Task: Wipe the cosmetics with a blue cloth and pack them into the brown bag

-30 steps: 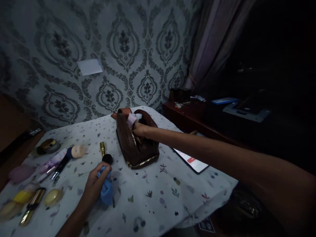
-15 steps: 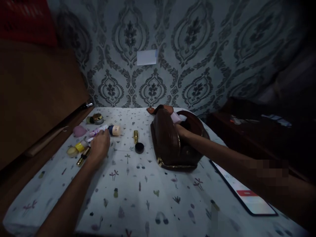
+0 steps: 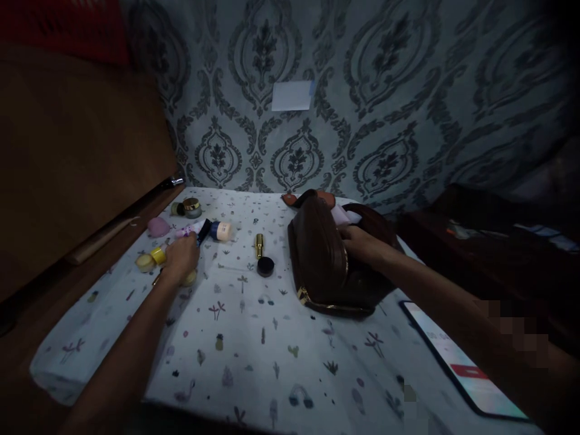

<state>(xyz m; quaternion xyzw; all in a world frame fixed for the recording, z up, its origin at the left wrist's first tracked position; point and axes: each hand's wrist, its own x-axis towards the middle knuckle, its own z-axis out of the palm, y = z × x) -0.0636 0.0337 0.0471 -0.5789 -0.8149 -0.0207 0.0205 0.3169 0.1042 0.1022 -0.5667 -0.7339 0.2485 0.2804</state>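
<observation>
My right hand (image 3: 360,244) rests on the open top of a brown quilted pouch (image 3: 317,260) with a gold zip, fingers curled over its rim. Something pale pink (image 3: 339,214) sticks out of the pouch. My left hand (image 3: 181,258) reaches to the left among small cosmetics, fingers curled down. Its fingertips touch a pale pink tube (image 3: 188,230) with a dark collar and peach cap (image 3: 222,231). What the fingers enclose is hidden under the hand. A yellow pot (image 3: 158,254) sits just left of that hand.
A gold lipstick (image 3: 259,244) and its black cap (image 3: 265,266) lie between my hands. A jar (image 3: 193,208), a pink sponge (image 3: 158,226) and a pale pot (image 3: 145,263) are at far left. A lit phone (image 3: 462,368) lies near the right. The patterned cloth (image 3: 272,356) covers the surface.
The view swung left. My left hand, which held a blue cloth a second ago, moved up-left to the cosmetics and no longer shows the cloth. My right hand stays on the pouch.
</observation>
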